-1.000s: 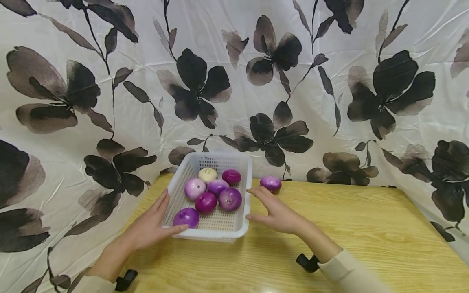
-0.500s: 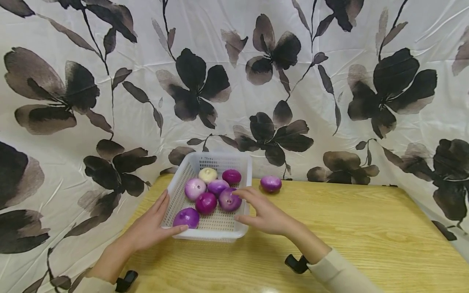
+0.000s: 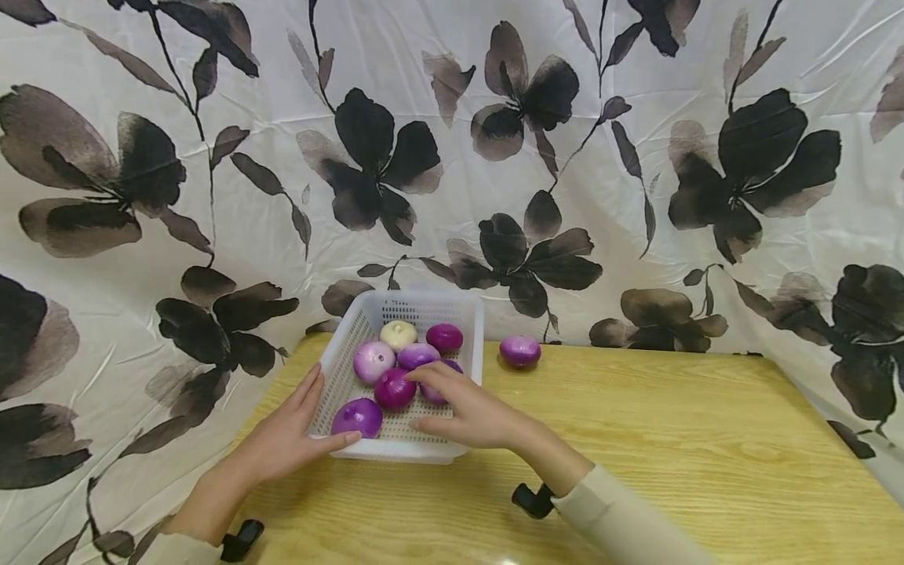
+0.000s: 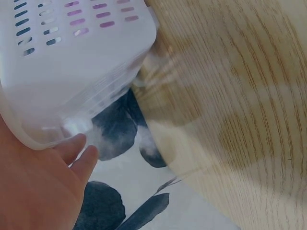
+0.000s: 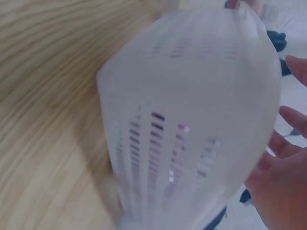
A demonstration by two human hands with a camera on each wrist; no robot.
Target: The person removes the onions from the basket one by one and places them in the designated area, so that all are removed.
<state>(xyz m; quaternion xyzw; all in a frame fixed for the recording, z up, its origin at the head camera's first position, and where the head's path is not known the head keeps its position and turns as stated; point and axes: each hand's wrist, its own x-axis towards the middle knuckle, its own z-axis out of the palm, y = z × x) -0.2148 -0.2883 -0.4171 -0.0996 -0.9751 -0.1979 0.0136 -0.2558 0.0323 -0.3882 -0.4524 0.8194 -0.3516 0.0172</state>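
A white plastic basket (image 3: 395, 450) with slotted walls stands on the table, holding several purple onions and one pale onion (image 3: 399, 335). My left hand (image 3: 286, 431) rests against its near left corner, fingers straight along the left side and thumb on the front rim. Over the right part of the basket hovers my right hand (image 3: 473, 412), fingers spread and holding nothing. Its fingertips are close to a magenta onion (image 3: 395, 390), and it partly covers another purple onion (image 3: 432, 392); contact cannot be told. The right wrist view is blurred.
Outside the basket, a single purple onion (image 3: 519, 351) lies on the wooden table (image 3: 671, 439) to the right, near the back edge. A white cloth (image 3: 636, 78) with dark flowers hangs behind the table and along its left side.
My right hand has moved left from the basket's right rim to above the onions inside. The left hand and the basket have stayed in place.
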